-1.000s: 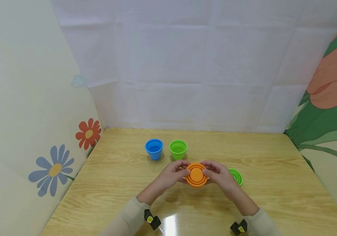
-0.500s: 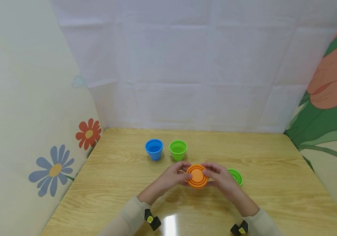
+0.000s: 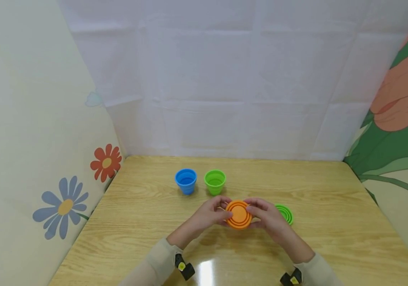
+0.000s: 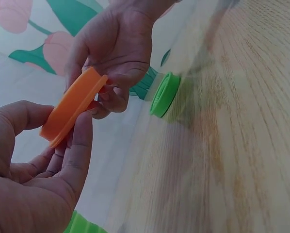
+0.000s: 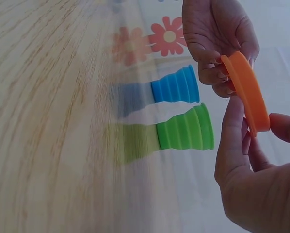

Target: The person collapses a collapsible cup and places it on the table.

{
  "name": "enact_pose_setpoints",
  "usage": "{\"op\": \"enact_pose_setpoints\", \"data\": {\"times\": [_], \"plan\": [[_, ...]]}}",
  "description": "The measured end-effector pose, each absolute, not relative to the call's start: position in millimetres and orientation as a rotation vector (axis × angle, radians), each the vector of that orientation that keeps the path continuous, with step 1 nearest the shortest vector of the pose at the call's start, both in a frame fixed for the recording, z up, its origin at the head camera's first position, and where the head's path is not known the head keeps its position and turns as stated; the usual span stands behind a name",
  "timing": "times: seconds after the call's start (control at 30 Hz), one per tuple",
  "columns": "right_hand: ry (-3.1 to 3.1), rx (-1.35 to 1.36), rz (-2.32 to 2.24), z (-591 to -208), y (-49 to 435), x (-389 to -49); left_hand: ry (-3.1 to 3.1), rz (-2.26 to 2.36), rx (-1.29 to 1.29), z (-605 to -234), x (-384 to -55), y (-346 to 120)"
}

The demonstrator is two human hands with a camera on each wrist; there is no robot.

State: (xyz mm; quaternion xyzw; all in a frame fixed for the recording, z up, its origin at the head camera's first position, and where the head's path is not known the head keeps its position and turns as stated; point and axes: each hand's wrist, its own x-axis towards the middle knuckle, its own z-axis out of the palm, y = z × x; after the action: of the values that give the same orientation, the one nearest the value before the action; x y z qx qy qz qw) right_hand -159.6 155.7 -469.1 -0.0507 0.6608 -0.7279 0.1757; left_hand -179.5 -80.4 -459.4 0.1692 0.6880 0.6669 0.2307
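Note:
An orange collapsible cup [image 3: 239, 215], folded flat into a ringed disc, is held above the table between both hands. My left hand [image 3: 209, 214] pinches its left edge, with the thumb on the face toward me. On the opposite edge my right hand [image 3: 269, 218] pinches it the same way. In the left wrist view the orange cup [image 4: 72, 109] appears side-on as a thin disc clear of the tabletop. Just beyond my right hand lies a flat green collapsible cup [image 3: 285, 214], partly hidden by that hand.
Behind the hands, a blue cup [image 3: 186, 181] and a green cup [image 3: 215, 182] stand unfolded and upright, side by side. The wooden table [image 3: 136, 210] meets a white cloth backdrop [image 3: 204, 99] at its far edge. Flower-printed panels flank both sides.
The orange cup and both hands have sunk very slightly toward me. Both hands keep their grip, and the cup stays folded. The other cups stay in place.

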Motion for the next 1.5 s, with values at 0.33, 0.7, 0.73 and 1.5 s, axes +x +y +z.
{"op": "enact_pose_setpoints", "data": {"times": [0.33, 0.7, 0.73, 1.5], "plan": [[1.851, -0.114, -2.037, -468.0, 157.6, -159.3, 1.987, 1.836, 0.526, -456.7, -176.5, -82.2], [1.775, -0.111, -2.016, -463.7, 163.3, -157.3, 2.303, 1.748, 0.735, -458.1, -173.1, -81.7], [1.765, -0.106, -2.017, -463.7, 163.6, -157.3, 2.333, 1.733, 0.760, -458.4, -173.2, -81.6], [1.618, -0.134, -2.065, -465.4, 168.8, -160.2, 2.981, 1.045, 1.896, -466.9, -172.0, -73.5]]}}
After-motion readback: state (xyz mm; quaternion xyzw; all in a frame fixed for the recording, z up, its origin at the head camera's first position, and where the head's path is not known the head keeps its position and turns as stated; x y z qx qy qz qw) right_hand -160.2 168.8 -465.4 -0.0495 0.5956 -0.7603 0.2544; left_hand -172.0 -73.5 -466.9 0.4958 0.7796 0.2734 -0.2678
